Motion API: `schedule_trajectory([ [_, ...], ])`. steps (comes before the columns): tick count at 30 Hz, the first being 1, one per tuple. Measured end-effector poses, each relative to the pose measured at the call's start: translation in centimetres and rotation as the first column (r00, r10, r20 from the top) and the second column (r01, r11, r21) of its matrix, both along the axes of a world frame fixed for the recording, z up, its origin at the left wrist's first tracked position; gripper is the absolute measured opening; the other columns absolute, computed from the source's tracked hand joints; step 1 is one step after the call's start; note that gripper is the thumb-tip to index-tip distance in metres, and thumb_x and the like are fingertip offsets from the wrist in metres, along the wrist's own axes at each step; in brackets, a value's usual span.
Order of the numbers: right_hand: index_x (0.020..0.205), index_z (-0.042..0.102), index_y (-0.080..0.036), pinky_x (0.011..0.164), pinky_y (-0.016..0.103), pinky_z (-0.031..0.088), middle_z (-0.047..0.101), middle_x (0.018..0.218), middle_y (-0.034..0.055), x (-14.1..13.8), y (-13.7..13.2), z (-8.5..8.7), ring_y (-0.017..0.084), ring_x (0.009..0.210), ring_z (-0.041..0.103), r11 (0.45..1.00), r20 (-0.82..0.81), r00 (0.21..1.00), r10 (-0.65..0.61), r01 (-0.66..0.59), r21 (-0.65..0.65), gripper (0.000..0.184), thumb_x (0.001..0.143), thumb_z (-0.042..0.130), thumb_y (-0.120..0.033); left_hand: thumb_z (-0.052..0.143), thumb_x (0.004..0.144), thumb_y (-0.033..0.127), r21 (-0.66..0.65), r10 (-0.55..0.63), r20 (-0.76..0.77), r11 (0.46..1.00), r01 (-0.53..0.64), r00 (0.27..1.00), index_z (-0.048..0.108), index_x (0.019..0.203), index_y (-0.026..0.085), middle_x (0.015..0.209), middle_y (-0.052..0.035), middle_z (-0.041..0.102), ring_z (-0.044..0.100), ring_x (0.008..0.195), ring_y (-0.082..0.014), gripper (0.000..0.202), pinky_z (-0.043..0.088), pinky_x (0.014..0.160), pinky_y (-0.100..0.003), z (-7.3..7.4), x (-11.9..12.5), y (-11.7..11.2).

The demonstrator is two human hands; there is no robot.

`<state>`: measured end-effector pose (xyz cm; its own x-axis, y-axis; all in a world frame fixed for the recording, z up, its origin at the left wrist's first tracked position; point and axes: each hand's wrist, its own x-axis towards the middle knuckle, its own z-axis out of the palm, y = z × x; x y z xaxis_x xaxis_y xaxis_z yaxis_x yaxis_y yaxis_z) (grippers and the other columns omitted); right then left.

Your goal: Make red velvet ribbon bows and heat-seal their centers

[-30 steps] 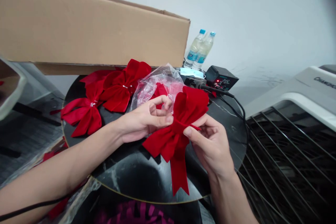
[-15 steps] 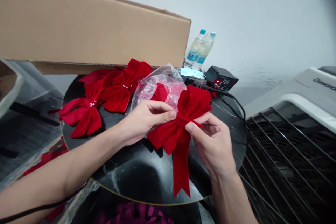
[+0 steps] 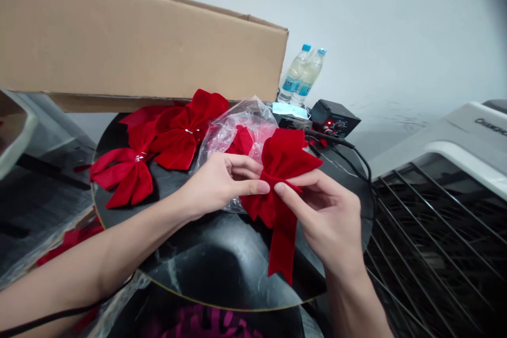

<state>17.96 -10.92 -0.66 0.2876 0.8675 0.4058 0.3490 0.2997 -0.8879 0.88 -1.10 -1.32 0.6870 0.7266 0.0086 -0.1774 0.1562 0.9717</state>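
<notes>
A red velvet bow [image 3: 283,161] is held over a round black table [image 3: 206,259], its tail hanging down. My left hand [image 3: 222,182] pinches the bow's gathered middle from the left. My right hand [image 3: 325,216] pinches the same middle from the right, thumb and forefinger meeting the left fingers. Just behind the bow lies a crumpled clear plastic bag [image 3: 237,127] with red fabric inside. Two finished red bows [image 3: 158,142] with silver ties at their centres lie on the table's far left.
A long cardboard box [image 3: 138,42] spans the back left. Two water bottles [image 3: 303,74] stand by the wall, beside a black control unit [image 3: 335,118] with a cable. A wire grille and white appliance [image 3: 447,195] fill the right side.
The bow has been turned and drawn in tighter, its lower loops folded up and its tail hanging shorter. Both hands have closed in on its middle until their fingertips meet.
</notes>
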Motion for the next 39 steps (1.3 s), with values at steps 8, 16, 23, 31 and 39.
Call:
schedule_trajectory([
  [8, 0.083, 0.077, -0.022, 0.059, 0.023, 0.060, 0.077, 0.077, 0.0012, -0.3, 0.4, 0.8, 0.016, 0.065, 0.071, 0.997, 0.076, 0.997, -0.029, 0.023, 0.076, 0.007, 0.080, 0.084, -0.021, 0.091, 0.069, 0.019, 0.055, 0.014, 0.090, 0.998, -0.019, 0.996, 0.063, 0.082, 0.017, 0.069, 0.0030, 0.069, 0.062, 0.066, -0.0099, 0.031, 0.046, 0.067, -0.020, -0.2, 0.1, 0.4],
  [16, 0.090, 0.074, -0.024, 0.061, 0.027, 0.056, 0.075, 0.080, -0.0005, -0.1, 1.6, 0.5, 0.014, 0.063, 0.065, 0.952, 0.397, 0.893, -0.212, 0.097, 0.290, 0.010, 0.083, 0.081, -0.021, 0.089, 0.071, 0.024, 0.065, 0.134, 0.183, 0.987, -0.148, 0.974, 0.072, 0.090, 0.019, 0.075, 0.0013, 0.070, 0.067, 0.068, -0.0136, 0.026, 0.053, 0.073, -0.028, 0.2, -0.3, 0.4],
  [23, 0.095, 0.069, -0.022, 0.084, 0.036, 0.061, 0.076, 0.096, 0.0038, 3.0, 2.5, 1.5, 0.022, 0.088, 0.071, 0.754, 0.840, 0.520, -0.154, -0.487, 0.440, 0.023, 0.082, 0.074, -0.005, 0.081, 0.083, 0.026, -0.303, -0.114, 0.265, 0.933, 0.195, 0.958, 0.074, 0.089, 0.012, 0.083, -0.0064, 0.078, 0.074, 0.075, -0.0149, 0.017, 0.058, 0.070, -0.022, 0.2, -1.5, 2.3],
  [31, 0.089, 0.066, -0.021, 0.096, 0.039, 0.062, 0.078, 0.094, 0.0096, 3.3, 2.5, 4.4, 0.024, 0.098, 0.075, 0.592, 0.953, 0.282, -0.111, -0.751, 0.291, 0.023, 0.096, 0.048, -0.009, 0.083, 0.077, 0.008, -0.375, -0.186, 0.200, 0.892, 0.251, 0.962, 0.065, 0.100, 0.017, 0.073, 0.0005, 0.073, 0.070, 0.064, -0.0090, 0.030, 0.056, 0.063, -0.015, 0.8, -2.4, 1.9],
  [39, 0.097, 0.068, -0.017, 0.101, 0.043, 0.061, 0.079, 0.105, 0.0114, 2.8, 3.1, 3.7, 0.025, 0.109, 0.073, 0.647, 0.955, 0.285, -0.084, -0.713, 0.269, 0.019, 0.096, 0.052, -0.007, 0.086, 0.072, 0.008, -0.360, -0.106, 0.179, 0.918, 0.166, 0.978, 0.063, 0.098, 0.017, 0.081, -0.0017, 0.074, 0.072, 0.073, -0.0107, 0.036, 0.055, 0.070, -0.018, 0.6, -2.1, 1.7],
])
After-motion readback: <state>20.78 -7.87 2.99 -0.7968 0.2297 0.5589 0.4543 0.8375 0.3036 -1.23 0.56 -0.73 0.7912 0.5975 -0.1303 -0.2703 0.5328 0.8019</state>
